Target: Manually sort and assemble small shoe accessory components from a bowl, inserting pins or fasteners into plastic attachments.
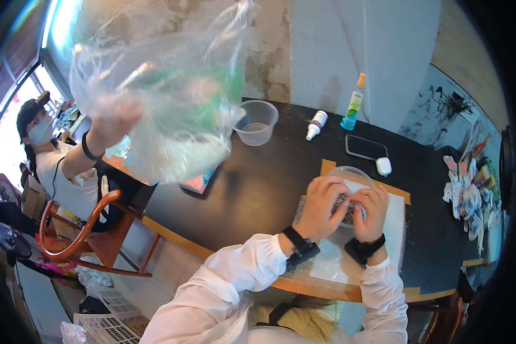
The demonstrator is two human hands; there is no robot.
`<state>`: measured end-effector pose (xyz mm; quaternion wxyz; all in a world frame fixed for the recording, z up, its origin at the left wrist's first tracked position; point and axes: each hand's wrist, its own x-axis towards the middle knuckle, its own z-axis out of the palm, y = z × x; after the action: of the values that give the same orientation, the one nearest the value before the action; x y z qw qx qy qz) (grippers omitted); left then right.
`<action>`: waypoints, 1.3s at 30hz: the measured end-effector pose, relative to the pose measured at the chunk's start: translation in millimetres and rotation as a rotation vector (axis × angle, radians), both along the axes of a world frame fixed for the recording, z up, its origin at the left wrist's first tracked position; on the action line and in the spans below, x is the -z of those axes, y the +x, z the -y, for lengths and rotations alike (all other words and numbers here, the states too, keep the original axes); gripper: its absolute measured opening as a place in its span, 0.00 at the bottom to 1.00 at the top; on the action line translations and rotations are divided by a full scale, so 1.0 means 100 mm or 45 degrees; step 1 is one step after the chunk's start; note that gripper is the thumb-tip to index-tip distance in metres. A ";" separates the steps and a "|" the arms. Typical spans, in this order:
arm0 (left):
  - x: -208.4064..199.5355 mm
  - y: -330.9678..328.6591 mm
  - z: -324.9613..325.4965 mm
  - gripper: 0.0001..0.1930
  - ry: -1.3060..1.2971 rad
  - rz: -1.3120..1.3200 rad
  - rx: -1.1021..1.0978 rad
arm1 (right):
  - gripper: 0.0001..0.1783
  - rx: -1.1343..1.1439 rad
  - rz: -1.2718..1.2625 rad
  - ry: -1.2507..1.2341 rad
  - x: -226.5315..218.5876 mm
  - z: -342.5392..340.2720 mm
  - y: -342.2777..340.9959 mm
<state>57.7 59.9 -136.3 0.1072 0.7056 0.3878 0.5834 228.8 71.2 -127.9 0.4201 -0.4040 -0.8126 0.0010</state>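
Both my hands work close together above a round clear tub point(366, 174) that holds small dark grey bits too fine to make out. My left hand point(323, 210) reaches over the tub's left side, its fingers bent and the tips down among the bits. From the other side, my right hand point(372, 213) curls its fingers inward, fingertips almost meeting those of the left. Whatever the fingertips pinch is hidden or too small to name. Under the tub lies a white sheet point(332, 265) on the dark table point(258, 189). Black bands with small boxes circle both wrists.
At the left, a masked person point(69, 166) holds out a large clear plastic bag point(178, 149) with green and white contents. Beyond stand an empty clear tub point(257, 123), a white bottle point(316, 125) and a spray bottle point(354, 103). A phone point(366, 147) and white case point(383, 166) lie nearby.
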 end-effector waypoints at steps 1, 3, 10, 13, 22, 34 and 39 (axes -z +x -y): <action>-0.03 -0.03 0.03 0.11 0.049 -0.013 -0.029 | 0.07 0.027 0.012 0.002 0.00 0.00 0.01; -0.09 -0.17 0.15 0.12 0.076 -0.076 -0.076 | 0.06 -0.017 -0.043 -0.010 0.03 0.00 -0.01; -0.12 -0.98 0.73 0.17 -0.212 -0.749 -0.660 | 0.06 0.036 -0.108 0.053 0.04 0.04 0.04; 0.04 -1.46 0.95 0.36 -0.652 -0.730 -0.754 | 0.06 0.039 -0.132 0.089 -0.01 0.07 0.02; 0.44 -2.17 0.77 0.50 -0.655 -0.798 -0.648 | 0.03 0.034 -0.125 0.193 -0.15 0.23 0.06; 0.35 -2.01 0.65 0.32 -0.666 -0.948 -0.569 | 0.02 -0.131 -0.268 0.010 -0.25 0.90 0.25; -0.05 -1.22 1.20 0.28 -0.449 -0.935 -0.229 | 0.24 -0.250 -0.634 -0.965 -0.02 1.25 0.11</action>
<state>-64.1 -60.6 -131.6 0.0296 0.8009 0.5542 0.2246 239.3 -53.3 -125.6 0.4230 -0.4377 -0.6637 0.4348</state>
